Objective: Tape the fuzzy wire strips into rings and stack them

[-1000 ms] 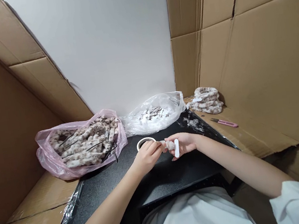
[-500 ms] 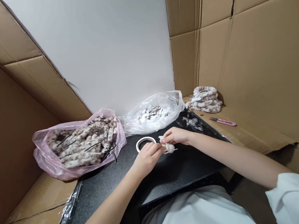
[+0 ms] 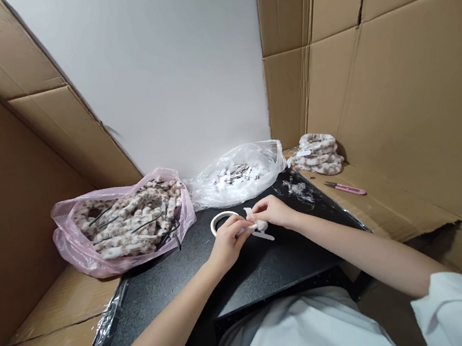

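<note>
Over the middle of the black table (image 3: pixel 166 292), my left hand (image 3: pixel 229 242) and my right hand (image 3: pixel 272 212) are close together with fingers pinched. Between them is a small fluffy white piece (image 3: pixel 261 225), gripped by both. A white strip (image 3: pixel 263 235) sticks out below it, and a small white tab (image 3: pixel 248 211) shows above my right fingertips. Just behind my left hand lies a roll of white tape (image 3: pixel 216 220), partly covered by that hand.
A pink bag (image 3: pixel 68 243) of fluffy brown-and-white strands stands at the left. Behind the hands lies a clear bag (image 3: pixel 270 158) of small white-tagged pieces. Fluffy loops (image 3: pixel 319 154) and pink snips (image 3: pixel 348 188) rest on cardboard at the right. Cardboard walls (image 3: pixel 417 81) flank the table.
The fluffy piece has turned slightly between my fingers, and the white strip below it shows more clearly. My right hand has shifted a little. The bags have stayed in place.
</note>
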### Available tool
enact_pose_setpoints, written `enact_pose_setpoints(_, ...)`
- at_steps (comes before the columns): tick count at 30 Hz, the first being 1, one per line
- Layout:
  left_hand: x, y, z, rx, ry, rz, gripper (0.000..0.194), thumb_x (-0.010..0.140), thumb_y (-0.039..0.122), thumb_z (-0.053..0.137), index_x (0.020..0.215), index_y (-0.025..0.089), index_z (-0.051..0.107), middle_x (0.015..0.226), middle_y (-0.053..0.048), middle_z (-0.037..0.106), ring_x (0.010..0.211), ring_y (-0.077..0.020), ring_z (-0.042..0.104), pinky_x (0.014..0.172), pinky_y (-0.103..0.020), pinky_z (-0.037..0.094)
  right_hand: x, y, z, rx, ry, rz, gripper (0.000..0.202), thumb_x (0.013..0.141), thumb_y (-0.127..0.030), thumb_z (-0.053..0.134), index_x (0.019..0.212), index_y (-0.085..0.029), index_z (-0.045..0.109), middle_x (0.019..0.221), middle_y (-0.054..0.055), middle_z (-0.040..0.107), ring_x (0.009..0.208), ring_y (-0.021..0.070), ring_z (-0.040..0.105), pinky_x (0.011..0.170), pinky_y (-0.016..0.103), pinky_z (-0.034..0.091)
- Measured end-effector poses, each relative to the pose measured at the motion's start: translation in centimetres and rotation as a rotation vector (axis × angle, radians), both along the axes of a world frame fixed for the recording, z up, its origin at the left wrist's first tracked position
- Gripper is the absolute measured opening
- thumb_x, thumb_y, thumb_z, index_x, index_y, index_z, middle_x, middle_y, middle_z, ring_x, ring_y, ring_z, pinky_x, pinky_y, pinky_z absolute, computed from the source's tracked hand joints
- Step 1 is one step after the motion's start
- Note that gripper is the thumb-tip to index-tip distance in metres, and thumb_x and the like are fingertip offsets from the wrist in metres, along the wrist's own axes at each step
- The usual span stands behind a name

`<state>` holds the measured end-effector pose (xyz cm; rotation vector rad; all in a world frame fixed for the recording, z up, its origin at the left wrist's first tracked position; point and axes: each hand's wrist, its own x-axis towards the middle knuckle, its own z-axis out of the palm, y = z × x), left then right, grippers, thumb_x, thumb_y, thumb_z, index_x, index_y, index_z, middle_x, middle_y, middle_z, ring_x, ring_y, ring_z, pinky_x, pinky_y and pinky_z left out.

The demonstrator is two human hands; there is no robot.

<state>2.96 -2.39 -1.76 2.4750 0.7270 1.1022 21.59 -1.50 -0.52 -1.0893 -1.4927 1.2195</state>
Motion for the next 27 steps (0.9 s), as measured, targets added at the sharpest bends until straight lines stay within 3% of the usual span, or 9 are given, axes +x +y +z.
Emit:
enact_pose_setpoints(4, 0.4, 0.0, -0.3, -0.195, -0.07, 0.02, 0.013, 0.086, 0.027, 0.058, 0.082, 0.017, 0.067, 0.084, -0.006, 0.068, 0.077, -0.0153, 0.062, 0.07, -0.026, 0.047, -0.1, -0.4, 0.0, 0.393, -0.208, -0.1, 0.012, 0.065, -0.025, 0.073, 0.059, -0.016, 0.07, 0.063, 0.004, 0.067, 0.059, 0.0143, 0.057, 0.057, 0.026, 0.041)
enact_pose_setpoints(7, 0.6, -0.3, -0.3, -0.318, -0.116, 0.063, 0.018, 0.085, 0.031, 0.058, 0.08, 0.016, 0.066, 0.071, -0.004, 0.069, 0.064, -0.0139, 0.06, 0.062, -0.024, 0.045, -0.3, -0.7, 0.2, 0.461, -0.225, -0.13, 0.011, 0.068, -0.022, 0.07, 0.06, -0.016, 0.069, 0.063, 0.003, 0.066, 0.059, 0.0137, 0.057, 0.057, 0.025, 0.042)
enact_pose_setpoints(15, 0.7, -0.6, 0.0, -0.436, -0.211, 0.13, 0.022, 0.085, 0.036, 0.057, 0.076, 0.015, 0.058, 0.061, -0.002, 0.066, 0.054, -0.0116, 0.055, 0.055, -0.022, 0.04, -0.9, -0.4, -0.4, 0.334, -0.055, -0.148, 0.018, 0.067, -0.032, 0.071, 0.059, -0.015, 0.067, 0.059, 0.002, 0.063, 0.057, 0.0128, 0.053, 0.055, 0.025, 0.039)
enact_pose_setpoints(22, 0.8, -0.5, 0.0, -0.454, -0.215, 0.113, 0.023, 0.084, 0.036, 0.057, 0.074, 0.016, 0.055, 0.059, 0.0, 0.064, 0.054, -0.0115, 0.055, 0.056, -0.022, 0.039, -0.9, -0.7, 0.2, -0.068, 0.149, -0.006, 0.036, 0.053, -0.045, 0.079, 0.06, -0.012, 0.066, 0.053, 0.0, 0.059, 0.049, 0.0089, 0.05, 0.049, 0.023, 0.038)
enact_pose_setpoints(27, 1.1, -0.5, 0.0, -0.453, -0.206, 0.15, 0.025, 0.084, 0.038, 0.057, 0.072, 0.017, 0.053, 0.057, 0.001, 0.062, 0.05, -0.0103, 0.049, 0.051, -0.022, 0.034, -1.2, -0.9, 0.4, -0.051, 0.127, -0.043, 0.035, 0.051, -0.043, 0.081, 0.055, -0.013, 0.064, 0.053, 0.0, 0.059, 0.049, 0.0092, 0.051, 0.05, 0.023, 0.04)
